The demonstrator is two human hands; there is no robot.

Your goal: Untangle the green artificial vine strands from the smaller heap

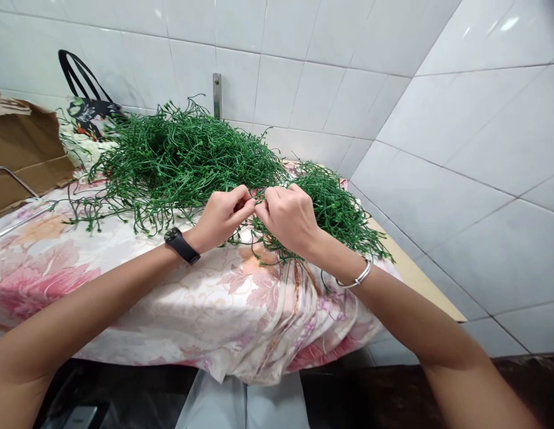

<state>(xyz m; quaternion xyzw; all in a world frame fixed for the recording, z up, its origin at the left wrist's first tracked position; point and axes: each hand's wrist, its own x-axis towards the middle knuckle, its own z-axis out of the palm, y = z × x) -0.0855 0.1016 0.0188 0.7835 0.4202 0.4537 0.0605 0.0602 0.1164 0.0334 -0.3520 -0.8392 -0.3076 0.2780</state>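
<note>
My left hand (227, 215), with a black watch (181, 244) on its wrist, is closed with the thumb and forefinger pinched. Its fingertips meet those of my right hand (288, 215), which is also curled closed; a silver bangle (358, 276) circles that forearm. Whatever lies between the fingertips is too small and covered to make out. Behind them spreads a large heap of thin green stems (183, 158) with small bud-like tips. A smaller pile of the same stems (342, 208) lies behind and right of my right hand. Some loose stems show below the hands.
A floral cloth (138, 310) covers the table, bunched in folds at the front. At left are a cardboard box (27, 149), a metal rod (22, 223), white flowers (87, 149) and a floral bag (92, 110). A board edge (415, 280) shows at right, beside tiled walls.
</note>
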